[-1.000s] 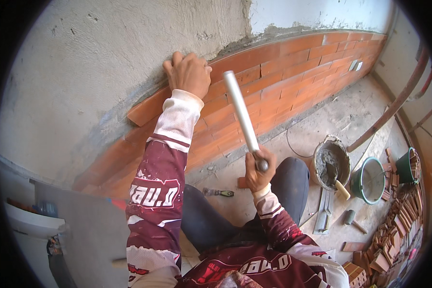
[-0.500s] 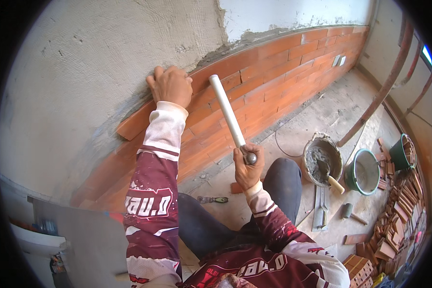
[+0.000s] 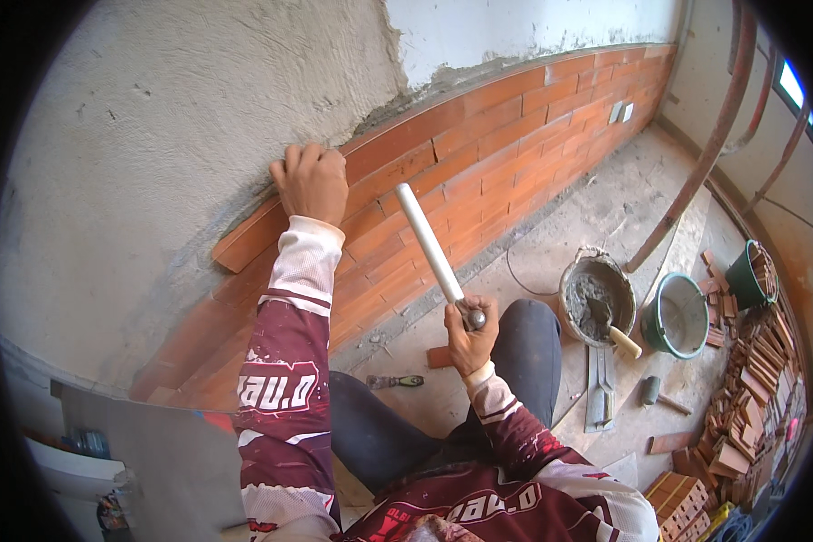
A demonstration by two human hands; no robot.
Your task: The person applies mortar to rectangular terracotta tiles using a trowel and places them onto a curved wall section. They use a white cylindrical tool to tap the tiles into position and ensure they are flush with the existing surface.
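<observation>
My left hand (image 3: pixel 314 185) is at the top row of the wall, its fingers curled over the upper edge of a long orange brick tile (image 3: pixel 244 242). That tile's middle is hidden behind the hand and wrist. My right hand (image 3: pixel 471 339), in front of my knees, is closed round the lower end of a pale round rod-like tool (image 3: pixel 427 237) with a rounded metal knob at the grip end. The tool slants up and left, its tip in front of the tiled wall (image 3: pixel 506 149); I see no clear contact between them.
Rough grey plaster (image 3: pixel 172 117) rises above the tiles. Right of my knee stand a mortar bucket (image 3: pixel 565 316) with a trowel (image 3: pixel 625 343) in it and a green bucket (image 3: pixel 679 350). A flat trowel (image 3: pixel 598 397), mallet (image 3: pixel 652 391), scraper (image 3: pixel 396 381) and piled tiles (image 3: pixel 750 388) lie on the floor.
The view has shifted slightly. The rod-like tool's tip and my right hand sit lower in the picture. My left hand is a little lower too, still at the tile's upper edge.
</observation>
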